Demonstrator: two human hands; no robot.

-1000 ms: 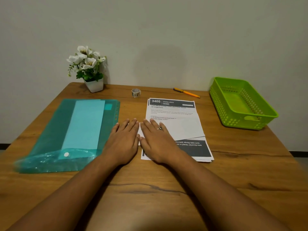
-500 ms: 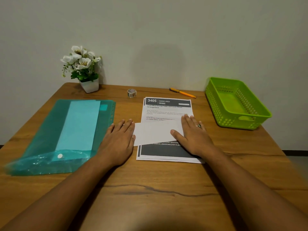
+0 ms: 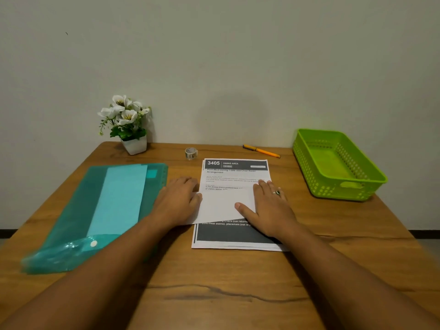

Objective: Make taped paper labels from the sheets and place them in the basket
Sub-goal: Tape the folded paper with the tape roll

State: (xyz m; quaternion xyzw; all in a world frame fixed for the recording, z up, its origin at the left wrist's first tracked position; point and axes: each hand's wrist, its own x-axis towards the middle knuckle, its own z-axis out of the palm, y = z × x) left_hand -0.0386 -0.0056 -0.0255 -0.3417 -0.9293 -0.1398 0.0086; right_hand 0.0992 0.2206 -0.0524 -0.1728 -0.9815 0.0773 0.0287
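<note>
A stack of printed sheets point(image 3: 235, 172) headed "3405 DINING AREA" lies in the middle of the wooden table. On top of it a folded white piece of paper point(image 3: 223, 206) lies slightly askew. My left hand point(image 3: 177, 202) rests flat on the paper's left edge, fingers together. My right hand point(image 3: 269, 206), with a ring on one finger, presses flat on its right side, thumb spread. A small roll of tape point(image 3: 191, 153) stands behind the sheets. The green basket point(image 3: 316, 167) sits at the far right and holds nothing.
A teal plastic folder point(image 3: 100, 210) with a snap button lies at the left. A white pot of white flowers point(image 3: 129, 129) stands at the back left. An orange pen point(image 3: 261, 151) lies at the back by the wall.
My right hand slid from beside the left hand to the right across the folded paper and now stays on its right side. The left hand has held still.
</note>
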